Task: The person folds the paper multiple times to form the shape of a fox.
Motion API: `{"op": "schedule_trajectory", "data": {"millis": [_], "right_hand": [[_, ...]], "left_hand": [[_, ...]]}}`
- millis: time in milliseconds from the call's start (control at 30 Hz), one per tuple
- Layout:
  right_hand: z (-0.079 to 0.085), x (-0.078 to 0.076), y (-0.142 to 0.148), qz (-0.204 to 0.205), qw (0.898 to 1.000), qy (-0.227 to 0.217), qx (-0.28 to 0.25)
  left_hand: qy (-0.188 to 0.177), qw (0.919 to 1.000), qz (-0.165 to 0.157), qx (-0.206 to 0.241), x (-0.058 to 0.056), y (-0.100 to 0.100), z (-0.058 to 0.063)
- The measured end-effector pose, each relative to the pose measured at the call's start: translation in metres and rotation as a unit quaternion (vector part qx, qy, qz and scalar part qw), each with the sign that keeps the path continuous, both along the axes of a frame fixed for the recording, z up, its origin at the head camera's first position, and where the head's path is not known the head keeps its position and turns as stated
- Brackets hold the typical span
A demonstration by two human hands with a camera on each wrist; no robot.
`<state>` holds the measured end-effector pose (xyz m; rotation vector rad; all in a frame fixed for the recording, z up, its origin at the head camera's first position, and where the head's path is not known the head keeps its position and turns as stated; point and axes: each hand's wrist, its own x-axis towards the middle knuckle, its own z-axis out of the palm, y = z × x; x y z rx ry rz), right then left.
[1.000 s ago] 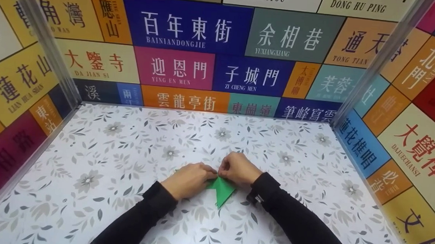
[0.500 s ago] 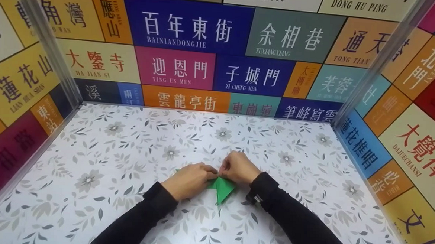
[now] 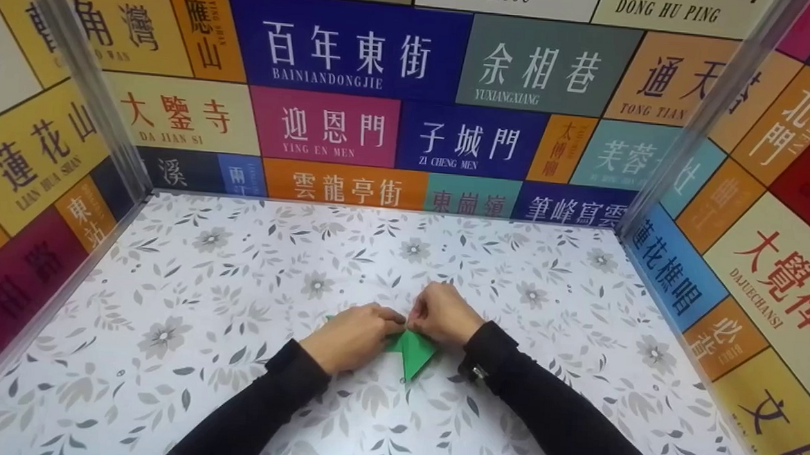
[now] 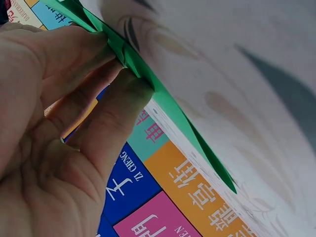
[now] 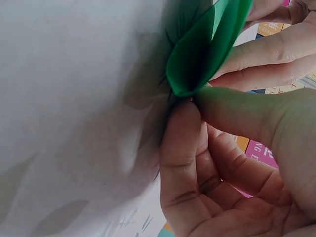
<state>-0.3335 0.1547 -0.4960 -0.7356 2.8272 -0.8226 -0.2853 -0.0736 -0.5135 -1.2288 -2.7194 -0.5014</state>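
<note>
A folded green paper (image 3: 417, 356) lies on the patterned tabletop between the two hands, one pointed flap aimed toward the person. My left hand (image 3: 354, 336) rests over its left part, fingertips on the paper; a small green corner shows past the knuckles. In the left wrist view the thumb and finger tips touch the thin green edge (image 4: 173, 108). The right hand (image 3: 445, 313) pinches the paper's far point between thumb and index finger. From the right wrist, an opened green fold (image 5: 195, 59) stands just above those fingertips. The left hand covers much of the paper.
A white table (image 3: 229, 398) with grey flowers and leaves spreads around the hands. Colourful sign-covered panels (image 3: 352, 51) rise at the back and both sides, with clear strips (image 3: 97, 79) at the corners.
The paper's near pointed flap has drawn slightly upward, its tip a little farther from the person. Both hands stay almost in place, the right one shifting very slightly.
</note>
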Motion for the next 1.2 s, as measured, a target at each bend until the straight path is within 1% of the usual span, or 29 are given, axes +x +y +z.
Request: {"op": "schedule_trajectory", "data": {"millis": [200,333,600,733,967,1200], "right_hand": [[0.001,0.004,0.003,-0.017,1.0,-0.013,0.017],[0.0,0.009,0.007,-0.022,0.999,-0.019,0.013],[-0.002,0.021,0.016,-0.013,1.0,0.003,0.005],[-0.001,0.025,0.02,-0.011,1.0,0.008,0.002],[-0.003,0.034,0.029,-0.022,1.0,0.001,0.011],[-0.003,0.045,0.04,-0.023,1.0,0.015,0.004]], "left_hand": [[-0.001,0.9999,0.003,-0.012,0.0,0.002,0.002],[-0.01,0.9997,0.007,-0.021,0.0,0.002,0.004],[-0.012,0.9997,0.008,-0.021,0.0,0.002,0.002],[-0.021,0.9994,0.013,-0.024,-0.001,0.003,0.003],[-0.031,0.999,0.019,-0.028,0.0,0.004,0.003],[-0.043,0.9983,0.033,-0.021,0.0,0.004,0.003]]}}
